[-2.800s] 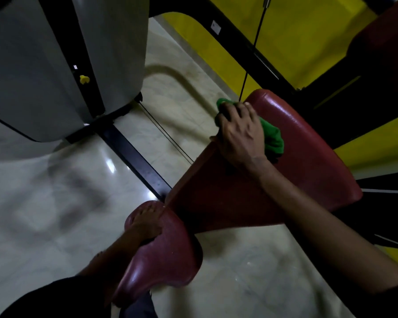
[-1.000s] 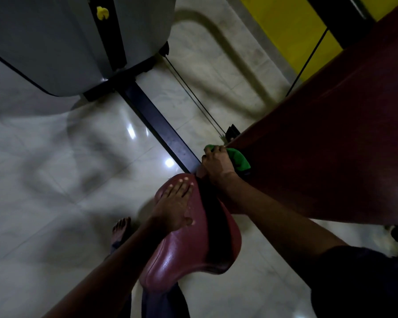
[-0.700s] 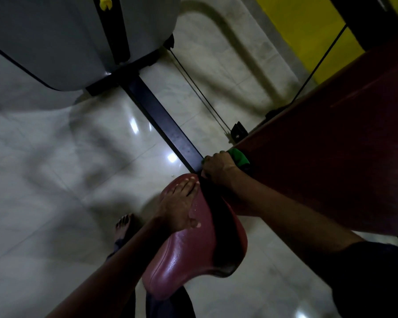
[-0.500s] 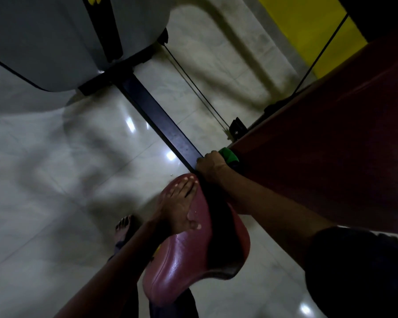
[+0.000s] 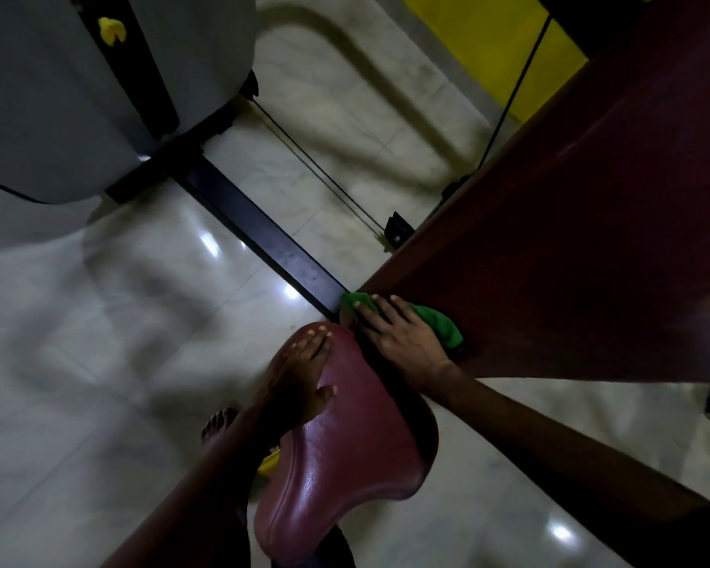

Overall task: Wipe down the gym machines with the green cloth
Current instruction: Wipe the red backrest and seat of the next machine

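At far left the grey machine housing (image 5: 58,96) with its yellow knob (image 5: 109,30) stands on the pale floor (image 5: 99,362). A black frame beam (image 5: 263,235) runs from it toward my hands, with a thin cable (image 5: 316,174) alongside. My left arm reaches up from below, and my left hand (image 5: 304,371) lies flat, fingers straight, on the small red seat (image 5: 345,457). My right arm comes in from the lower right. My right hand (image 5: 398,338), fingers spread, presses the green cloth (image 5: 439,325) against the low corner of the big dark red pad (image 5: 570,248).

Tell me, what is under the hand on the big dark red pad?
A green cloth, pressed flat against the pad's lower corner by the right hand. Only the cloth's edges show, ahead of the hand and beside it; its middle is covered.
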A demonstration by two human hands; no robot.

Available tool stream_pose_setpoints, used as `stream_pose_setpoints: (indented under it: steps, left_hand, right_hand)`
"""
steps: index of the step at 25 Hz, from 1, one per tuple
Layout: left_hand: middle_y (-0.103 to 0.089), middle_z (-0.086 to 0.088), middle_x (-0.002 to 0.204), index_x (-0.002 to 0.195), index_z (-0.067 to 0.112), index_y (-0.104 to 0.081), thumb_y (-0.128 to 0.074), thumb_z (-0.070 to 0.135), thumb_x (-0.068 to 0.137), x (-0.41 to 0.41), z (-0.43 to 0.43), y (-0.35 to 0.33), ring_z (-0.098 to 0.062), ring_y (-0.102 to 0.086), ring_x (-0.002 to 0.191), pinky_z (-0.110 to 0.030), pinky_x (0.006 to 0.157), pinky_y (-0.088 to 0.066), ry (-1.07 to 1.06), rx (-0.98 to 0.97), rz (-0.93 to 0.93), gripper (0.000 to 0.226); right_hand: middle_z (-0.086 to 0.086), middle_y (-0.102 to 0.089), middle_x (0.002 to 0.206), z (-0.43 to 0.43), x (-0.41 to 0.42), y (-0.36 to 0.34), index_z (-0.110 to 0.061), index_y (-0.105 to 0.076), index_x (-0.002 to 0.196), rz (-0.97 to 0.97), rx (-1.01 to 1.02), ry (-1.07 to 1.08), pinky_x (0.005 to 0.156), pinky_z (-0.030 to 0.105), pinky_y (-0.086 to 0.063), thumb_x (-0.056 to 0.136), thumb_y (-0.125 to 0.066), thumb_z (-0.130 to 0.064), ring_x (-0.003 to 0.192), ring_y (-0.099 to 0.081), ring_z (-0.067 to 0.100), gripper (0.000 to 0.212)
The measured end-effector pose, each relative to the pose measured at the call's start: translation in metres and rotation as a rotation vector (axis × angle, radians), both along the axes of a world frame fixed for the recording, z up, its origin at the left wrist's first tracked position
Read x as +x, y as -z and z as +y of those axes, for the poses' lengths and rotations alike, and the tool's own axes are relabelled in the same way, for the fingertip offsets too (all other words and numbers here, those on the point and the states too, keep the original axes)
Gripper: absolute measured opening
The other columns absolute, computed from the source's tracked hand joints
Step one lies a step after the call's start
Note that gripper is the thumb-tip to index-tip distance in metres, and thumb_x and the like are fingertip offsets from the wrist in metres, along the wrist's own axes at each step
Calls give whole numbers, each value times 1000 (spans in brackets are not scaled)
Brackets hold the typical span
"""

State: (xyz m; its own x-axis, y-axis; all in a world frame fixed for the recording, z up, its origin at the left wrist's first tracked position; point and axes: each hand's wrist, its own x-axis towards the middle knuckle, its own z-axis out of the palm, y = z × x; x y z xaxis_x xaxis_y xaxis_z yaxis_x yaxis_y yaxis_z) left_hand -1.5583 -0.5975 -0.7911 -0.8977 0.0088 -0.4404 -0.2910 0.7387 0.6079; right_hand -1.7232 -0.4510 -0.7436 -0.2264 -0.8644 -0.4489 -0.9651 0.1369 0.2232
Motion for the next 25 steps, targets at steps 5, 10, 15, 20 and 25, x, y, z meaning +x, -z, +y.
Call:
stream_pose_setpoints:
  steps: [5, 10, 15, 20, 25]
  left_hand:
    - [-53, -15, 142, 138, 5, -54, -36, 53, 80, -26, -2, -36, -30, -46, 135, -39, 114, -34, -205, 116, -12, 78]
    - [-50, 10, 110, 125, 7, -59, -49, 12, 101, -63, -3, -125, -2, -51, 89, -1, 72, -32, -391, 301, 90, 27]
    - [-55, 0, 131, 136, 15, -56, -49, 12, 101, -95, 7, -193, -8, -52, 116, 3, 87, -30, -306, 351, 228, 35]
    - [-55, -1, 135, 137, 15, -54, -52, 9, 98, -132, 21, -258, -15, -51, 125, -13, 99, -33, -223, 315, 445, 39]
    - [-50, -1, 143, 146, 20, -46, -51, 10, 99, -165, -1, -302, -14, -50, 127, -30, 107, -41, -108, 282, 539, 49]
  right_hand:
    - [2, -39, 158, 49, -13, -37, -17, -49, 146, 73, -306, 66, 117, 42, -21, 93, -45, -33, 146, -34, 27, 56]
    - [-6, -43, 155, 47, -26, -102, -23, -51, 144, 222, -553, 232, 100, 39, -31, 92, -60, -32, 136, -41, 22, 53]
    - [-4, -46, 125, 62, -24, -173, -30, -67, 129, 400, -865, 488, 86, 38, -32, 87, -66, -28, 110, -47, 22, 41]
    - [4, -48, 100, 60, -3, -200, -27, -55, 130, 415, -1166, 1004, 78, 43, -42, 71, -60, -15, 89, -45, 28, 61]
    - [9, -57, 119, 9, 8, -203, -16, -66, 123, 428, -1442, 1503, 106, 39, -36, 56, -47, -9, 112, -48, 34, 70]
